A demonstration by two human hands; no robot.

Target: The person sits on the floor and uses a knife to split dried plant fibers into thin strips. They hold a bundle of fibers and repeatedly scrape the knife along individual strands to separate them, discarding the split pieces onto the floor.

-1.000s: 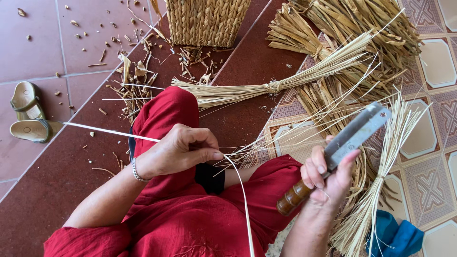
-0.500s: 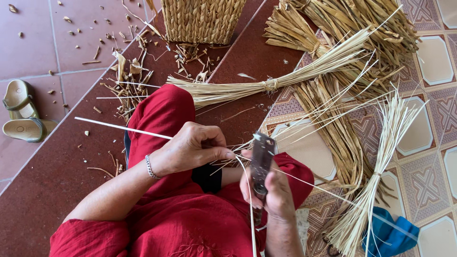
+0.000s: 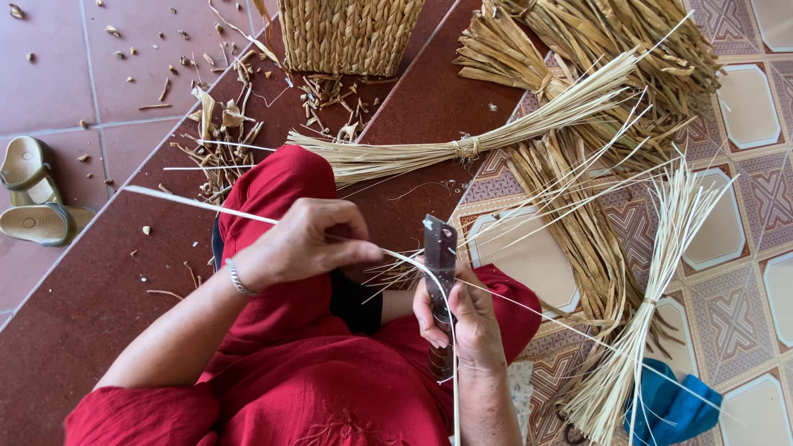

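Head view, looking straight down on a seated lap in red cloth (image 3: 314, 388). Left hand (image 3: 310, 244) curled over the near knee, fingers pinched tight on a pale reed strip (image 3: 198, 206) running out past that knee toward the sandals (image 3: 37, 202) on the red floor tiles. Right hand (image 3: 462, 318) just beside the left hand, fist wrapped narrow round the wooden handle of a knife (image 3: 440, 264), blade upright and pointing away from the lap, flat steel facing up. Same strip bent over at the blade, touching its edge, then dropping down across the lap between the two hands. More thin strips fanned out from the blade across the patterned tiles (image 3: 529, 256). Beyond the knife, a tied bundle of reeds (image 3: 462, 149) lying slantwise on the floor, bound near its middle. Farther past that bundle, a woven basket (image 3: 347, 33), with broken scraps (image 3: 223, 132) scattered between basket and knee. To the far side of the knife from the sandals, a second tied sheaf (image 3: 652, 289) spread like a broom, its bound end close to a blue cloth (image 3: 673, 409). A heap of coarser dried stalks (image 3: 628, 49) well apart from the lap, beside the basket. Silver bangle (image 3: 238, 279) on the left wrist.
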